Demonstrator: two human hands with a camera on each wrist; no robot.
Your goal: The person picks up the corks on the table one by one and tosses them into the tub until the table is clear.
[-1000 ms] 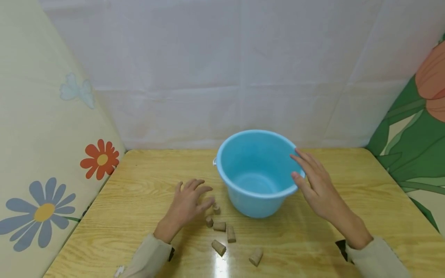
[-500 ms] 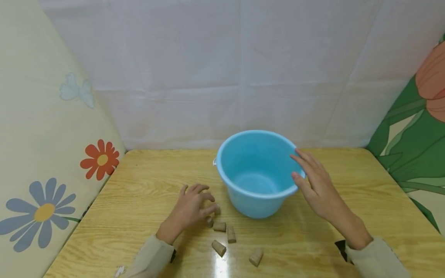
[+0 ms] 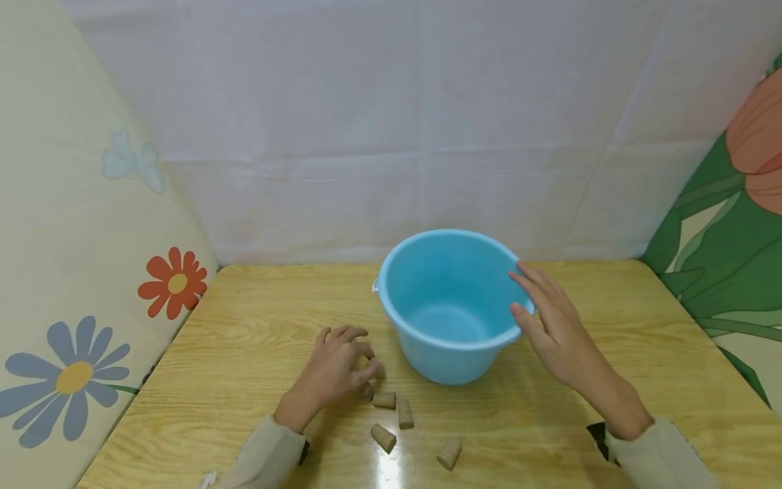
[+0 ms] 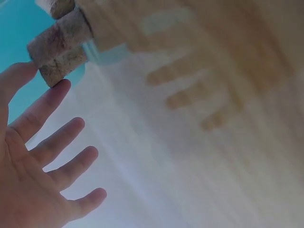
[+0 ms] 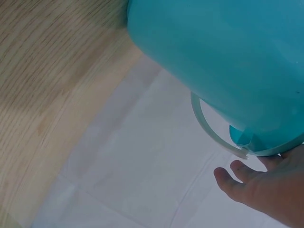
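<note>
My left hand (image 3: pixel 334 363) is low over the table, left of the bucket. In the left wrist view, its thumb and index finger pinch a cork (image 4: pixel 59 38); the other fingers (image 4: pixel 59 145) are spread away from it. From the head, this cork is mostly hidden behind the thumb. My right hand (image 3: pixel 559 333) holds the right rim of a light blue bucket (image 3: pixel 449 363), with thumb and fingertips over the edge. Two of its fingers (image 5: pixel 230 185) extend outside the rim near the bail handle (image 5: pixel 209 130) in the right wrist view. The bucket stands upright, its visible inside bare.
Several loose corks lie on the wooden table (image 3: pixel 263 305) in front of the bucket, including one cork (image 3: pixel 383 438) and another cork (image 3: pixel 449 454) nearer me. A white cloth (image 3: pixel 305 136) hangs behind. Flowered panels stand at both sides.
My left hand has moved slightly right and down, its thumb and index finger closing on the cork nearest the bucket. The right hand has stayed at the rim.
</note>
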